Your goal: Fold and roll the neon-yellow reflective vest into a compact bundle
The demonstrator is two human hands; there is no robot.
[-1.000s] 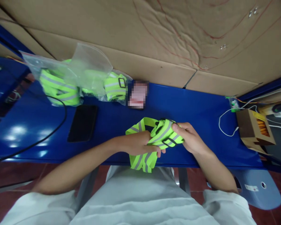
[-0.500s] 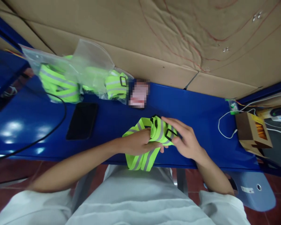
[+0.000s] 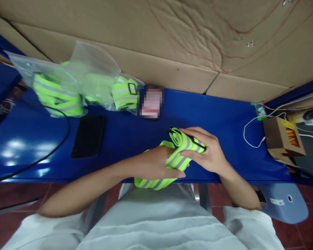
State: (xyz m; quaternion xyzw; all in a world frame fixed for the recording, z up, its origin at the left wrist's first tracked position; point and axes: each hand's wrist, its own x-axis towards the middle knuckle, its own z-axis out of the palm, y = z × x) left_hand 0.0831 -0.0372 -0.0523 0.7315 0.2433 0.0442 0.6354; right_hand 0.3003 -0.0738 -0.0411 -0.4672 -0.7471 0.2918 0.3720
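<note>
A neon-yellow reflective strap (image 3: 181,158) with grey stripes is between my hands, partly wound into a roll with a black buckle on it. My right hand (image 3: 207,149) is closed round the roll, thumb in front and fingers behind. Lower down, my left hand (image 3: 159,162) grips the strap below the roll, its thumb pressed on the band. The strap's loose loops hang behind and under my left hand, over the front edge of the blue table (image 3: 224,139). My left fingers are partly hidden behind the strap.
Clear plastic bags (image 3: 94,66) holding more neon straps (image 3: 59,93) stand at the back left. A black phone-like slab (image 3: 88,136) and a blurred-out item (image 3: 151,102) lie nearby. At right are a cardboard box (image 3: 283,139) and a white cable (image 3: 246,133). A grey-blue stool (image 3: 284,203) stands below.
The roll has turned, so its spiral end now shows and the buckle sits under my right hand. My right hand has closed further round it; less loose strap hangs below.
</note>
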